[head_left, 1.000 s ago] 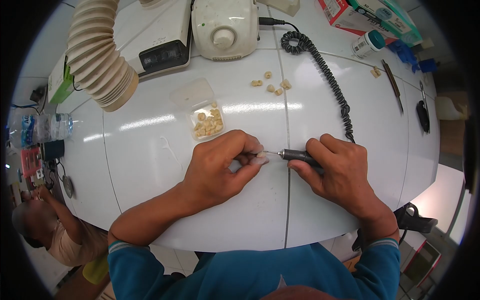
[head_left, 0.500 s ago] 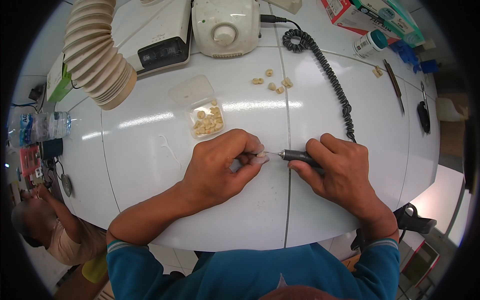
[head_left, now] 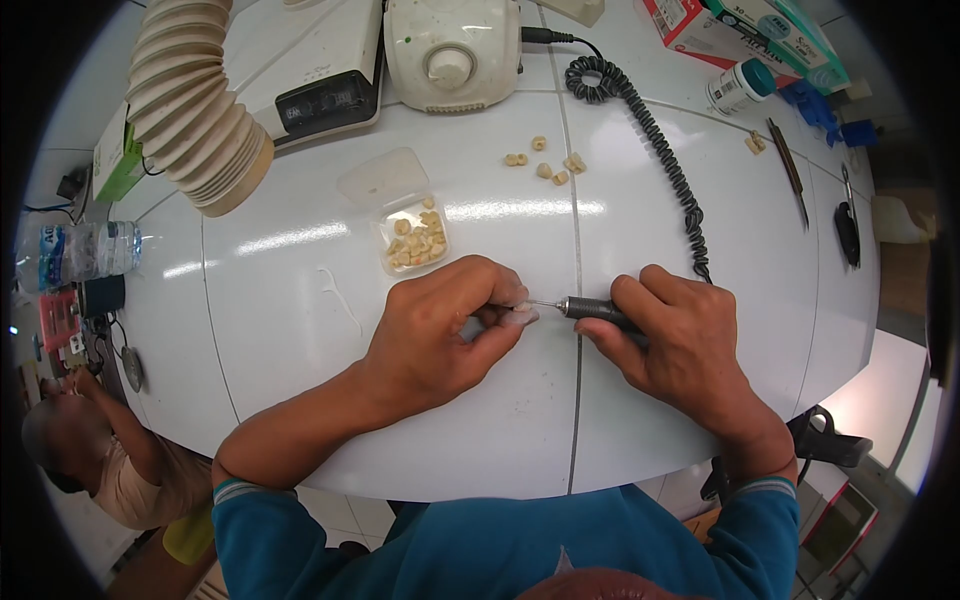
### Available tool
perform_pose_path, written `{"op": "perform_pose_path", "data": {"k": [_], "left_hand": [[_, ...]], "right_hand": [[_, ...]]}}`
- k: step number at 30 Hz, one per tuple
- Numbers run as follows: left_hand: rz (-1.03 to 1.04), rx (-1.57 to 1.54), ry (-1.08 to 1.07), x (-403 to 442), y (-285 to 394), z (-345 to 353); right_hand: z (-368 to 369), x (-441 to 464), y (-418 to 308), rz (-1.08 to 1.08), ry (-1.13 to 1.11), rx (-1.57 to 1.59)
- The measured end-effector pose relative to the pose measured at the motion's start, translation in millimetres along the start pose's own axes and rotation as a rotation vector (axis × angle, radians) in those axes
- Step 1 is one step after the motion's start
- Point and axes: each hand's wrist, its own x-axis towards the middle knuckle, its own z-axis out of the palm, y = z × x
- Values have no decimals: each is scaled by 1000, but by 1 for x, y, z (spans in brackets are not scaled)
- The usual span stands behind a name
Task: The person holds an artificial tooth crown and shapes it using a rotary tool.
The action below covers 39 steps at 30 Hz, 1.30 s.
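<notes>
The left hand (head_left: 435, 325) pinched a pale piece (head_left: 522, 308), the right hand (head_left: 682, 342) clasped a rotary handpiece (head_left: 598, 312) — beyond sat an open plastic box (head_left: 390, 222), control unit (head_left: 450, 45) and coiled cord (head_left: 658, 145)

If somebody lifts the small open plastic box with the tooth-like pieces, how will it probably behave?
The plastic box is probably light, since its walls look thin and translucent. Its lid, which appears hinged and folded back, may swing. The loose tooth-like pieces would likely slide or spill if tilted.
</notes>
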Motion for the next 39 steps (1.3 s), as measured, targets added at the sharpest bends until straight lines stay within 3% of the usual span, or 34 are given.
{"op": "perform_pose_path", "data": {"k": [39], "left_hand": [[25,7,-14,0,-1,0]], "right_hand": [[1,0,2,-11,12,8]]}}
